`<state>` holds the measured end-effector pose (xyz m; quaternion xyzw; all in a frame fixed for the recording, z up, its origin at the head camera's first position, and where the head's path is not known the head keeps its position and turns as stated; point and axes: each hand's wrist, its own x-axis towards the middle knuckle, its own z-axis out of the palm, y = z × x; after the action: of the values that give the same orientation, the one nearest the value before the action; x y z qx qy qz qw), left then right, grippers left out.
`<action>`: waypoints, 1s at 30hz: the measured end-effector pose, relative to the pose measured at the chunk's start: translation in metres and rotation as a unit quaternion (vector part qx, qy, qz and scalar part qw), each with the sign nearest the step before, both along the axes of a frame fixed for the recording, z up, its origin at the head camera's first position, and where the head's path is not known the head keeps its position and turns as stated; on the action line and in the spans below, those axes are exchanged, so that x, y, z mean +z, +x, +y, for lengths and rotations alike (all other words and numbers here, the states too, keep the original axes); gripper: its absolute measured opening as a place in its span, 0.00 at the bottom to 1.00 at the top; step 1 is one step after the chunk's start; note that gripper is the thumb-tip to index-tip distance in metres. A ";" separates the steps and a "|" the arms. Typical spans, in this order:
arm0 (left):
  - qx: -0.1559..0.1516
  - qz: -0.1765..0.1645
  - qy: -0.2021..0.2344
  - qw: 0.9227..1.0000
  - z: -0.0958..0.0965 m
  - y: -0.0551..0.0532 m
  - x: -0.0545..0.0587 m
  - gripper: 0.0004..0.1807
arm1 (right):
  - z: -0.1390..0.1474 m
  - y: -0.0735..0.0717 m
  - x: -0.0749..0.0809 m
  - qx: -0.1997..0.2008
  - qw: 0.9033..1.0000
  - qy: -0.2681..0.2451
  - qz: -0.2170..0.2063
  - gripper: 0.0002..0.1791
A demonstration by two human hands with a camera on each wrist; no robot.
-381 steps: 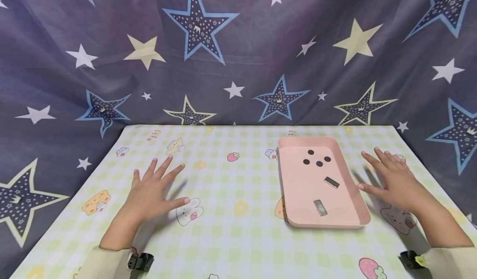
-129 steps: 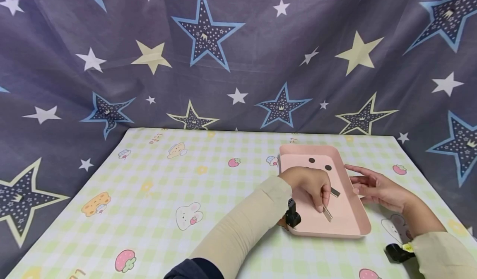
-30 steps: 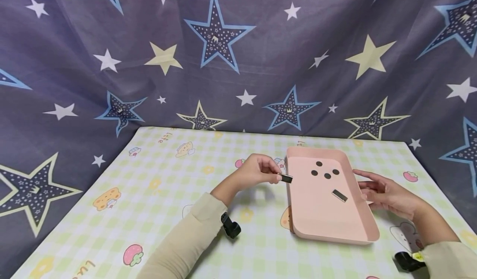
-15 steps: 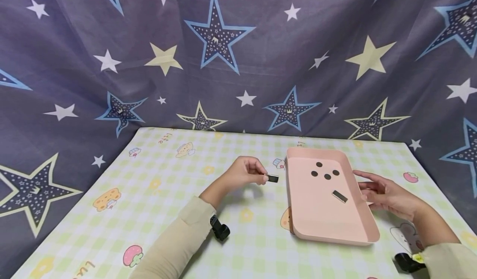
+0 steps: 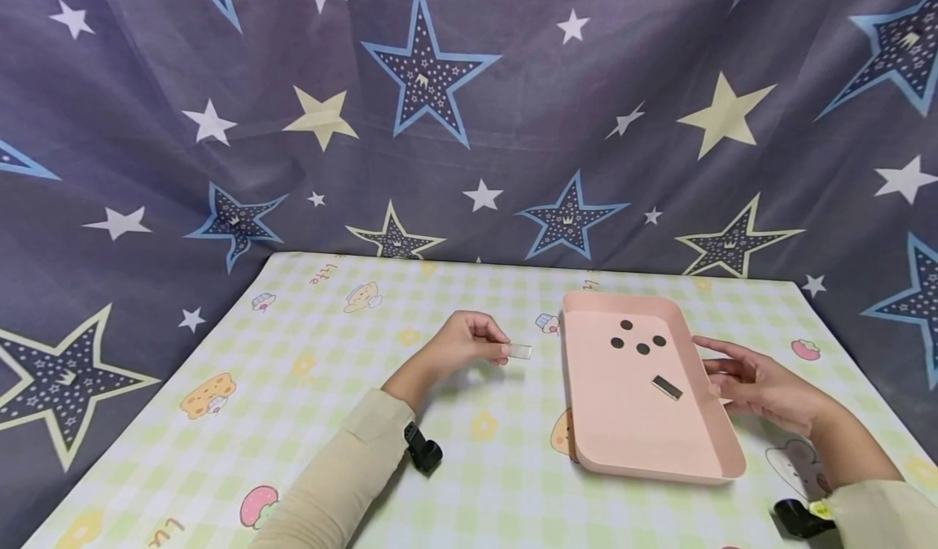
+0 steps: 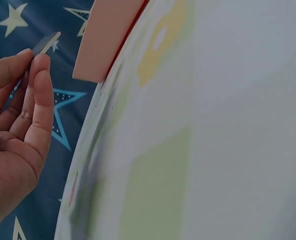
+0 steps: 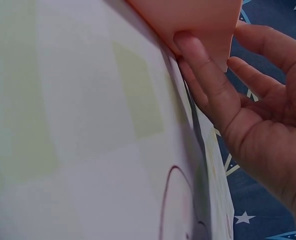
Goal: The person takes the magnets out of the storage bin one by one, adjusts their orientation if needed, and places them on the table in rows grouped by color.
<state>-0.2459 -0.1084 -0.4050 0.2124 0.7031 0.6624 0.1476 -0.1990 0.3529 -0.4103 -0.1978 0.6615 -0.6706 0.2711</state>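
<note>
My left hand (image 5: 462, 345) pinches a small flat metal bar (image 5: 520, 352) between thumb and fingers, above the cloth left of the tray. The bar looks shiny and pale in the head view; its thin edge (image 6: 48, 45) shows in the left wrist view. The pink tray (image 5: 637, 435) is shallow and rectangular. In it lie a second flat bar (image 5: 667, 387), dark-faced with bright edges, and several small black discs (image 5: 626, 325). My right hand (image 5: 773, 390) rests its extended fingers against the tray's right wall (image 7: 188, 15), one finger near the rim.
A checked tablecloth (image 5: 410, 467) with cartoon prints covers the table. A dark curtain (image 5: 469, 125) with stars hangs directly behind its far edge. Black wrist cameras (image 5: 423, 450) sit on both wrists.
My left hand has lifted one metal bar out of the tray, drawn it left past the rim and turned its pale face up. My right hand has stayed at the tray's right wall.
</note>
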 end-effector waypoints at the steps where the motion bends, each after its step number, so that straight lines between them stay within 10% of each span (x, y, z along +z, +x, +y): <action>1: 0.002 -0.003 0.002 1.000 0.000 -0.001 0.000 0.02 | 0.000 0.000 0.000 0.002 1.000 -0.003 0.001 0.34; 30: 0.043 -0.062 -0.121 0.990 -0.004 -0.021 -0.014 0.02 | 0.000 0.001 -0.001 0.005 1.000 -0.010 0.010 0.35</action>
<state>-0.2672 -0.1125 -0.4186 0.1206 0.7763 0.5899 0.1867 -0.1982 0.3526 -0.4113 -0.2103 0.6565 -0.6740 0.2657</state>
